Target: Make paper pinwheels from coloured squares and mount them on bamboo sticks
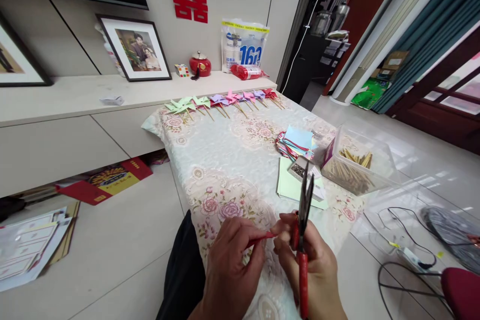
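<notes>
My left hand point(233, 262) is closed in a pinch on a small folded piece of red paper point(258, 239), most of it hidden by the fingers. In my right hand point(318, 267) are scissors point(305, 200) with red handles, their dark blades pointing away from me and slightly apart. The right fingertips are at the pointed end of the red paper; whether they touch it I cannot tell. Beyond that hand lie green paper sheets point(284, 185) with a small box of metal pins point(298, 170) on them. Colored paper squares point(299, 137) are stacked just behind.
A clear plastic box point(382, 160) of wooden sticks stands at the table's right. Several paper pinwheels point(232, 96) on sticks line the far edge of the flowered tablecloth point(225, 145). A white cabinet point(142, 91) stands behind; cables point(393, 290) lie on the floor at right.
</notes>
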### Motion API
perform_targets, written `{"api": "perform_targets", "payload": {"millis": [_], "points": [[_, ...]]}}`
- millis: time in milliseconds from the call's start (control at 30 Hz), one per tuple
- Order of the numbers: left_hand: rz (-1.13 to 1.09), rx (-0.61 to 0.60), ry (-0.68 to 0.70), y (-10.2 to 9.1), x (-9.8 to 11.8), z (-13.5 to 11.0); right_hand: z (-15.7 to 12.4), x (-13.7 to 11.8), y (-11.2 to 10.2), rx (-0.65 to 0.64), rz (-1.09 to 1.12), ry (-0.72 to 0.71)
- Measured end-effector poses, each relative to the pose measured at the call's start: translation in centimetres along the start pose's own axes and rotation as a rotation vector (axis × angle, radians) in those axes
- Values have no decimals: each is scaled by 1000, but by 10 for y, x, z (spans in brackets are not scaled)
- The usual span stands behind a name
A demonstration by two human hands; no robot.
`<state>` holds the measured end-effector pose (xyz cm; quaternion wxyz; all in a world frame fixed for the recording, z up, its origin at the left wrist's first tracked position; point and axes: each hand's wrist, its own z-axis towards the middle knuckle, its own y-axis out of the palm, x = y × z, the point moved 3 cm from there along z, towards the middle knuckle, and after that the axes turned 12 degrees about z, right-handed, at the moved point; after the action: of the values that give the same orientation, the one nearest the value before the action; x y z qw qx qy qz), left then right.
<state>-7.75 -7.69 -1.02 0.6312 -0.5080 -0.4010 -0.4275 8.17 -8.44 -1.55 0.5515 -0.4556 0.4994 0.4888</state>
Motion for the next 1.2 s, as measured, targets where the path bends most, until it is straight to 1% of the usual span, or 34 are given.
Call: {"api": "perform_targets", "payload": {"millis": [100,167,233,300,367,400,467,500,533,600,667,800,900,967,1033,1067,1133,1200], "points": [[13,-9,-10,1,0,1,3,1,-2,-67,-57,-50],[23,-19,-18,4,0,1,5,0,-2,-107,-59,-54],[35,-28,-24,5,-1,0,9,-3,-1,-149,-24,-29],[27,-55,-15,4,-2,-1,14,-5,-1,-179,41,36],[-15,-138,-14,0,-3,-3,20,-6,-4,-203,140,113],[-51,-204,-29,-3,-4,-5,23,-6,-6,-217,189,149],[-149,-343,-115,-10,-10,-7,30,-8,-11,-259,265,198],[-221,-436,-162,-12,-13,-9,33,-9,-12,-290,289,212],[-302,-503,-201,-14,-16,-10,35,-11,-13,-324,306,226],[-401,-522,-316,-14,-22,-10,39,-12,-12,-403,336,261],[-489,-535,-372,-7,-26,-10,40,-12,-9,-487,368,317],[-748,-644,-394,15,-25,-9,39,-9,-3,-627,422,433],[-858,-699,-426,25,-23,-10,39,-11,-1,-698,442,441],[-904,-728,-454,28,-23,-10,40,-13,0,-732,461,439],[-900,-739,-482,28,-24,-10,41,-14,0,-730,474,425],[-879,-727,-496,26,-26,-10,42,-14,-1,-704,473,409],[-811,-653,-526,21,-32,-8,42,-13,-7,-608,449,364],[-770,-552,-565,13,-37,-5,38,-10,-17,-507,429,336]]}}
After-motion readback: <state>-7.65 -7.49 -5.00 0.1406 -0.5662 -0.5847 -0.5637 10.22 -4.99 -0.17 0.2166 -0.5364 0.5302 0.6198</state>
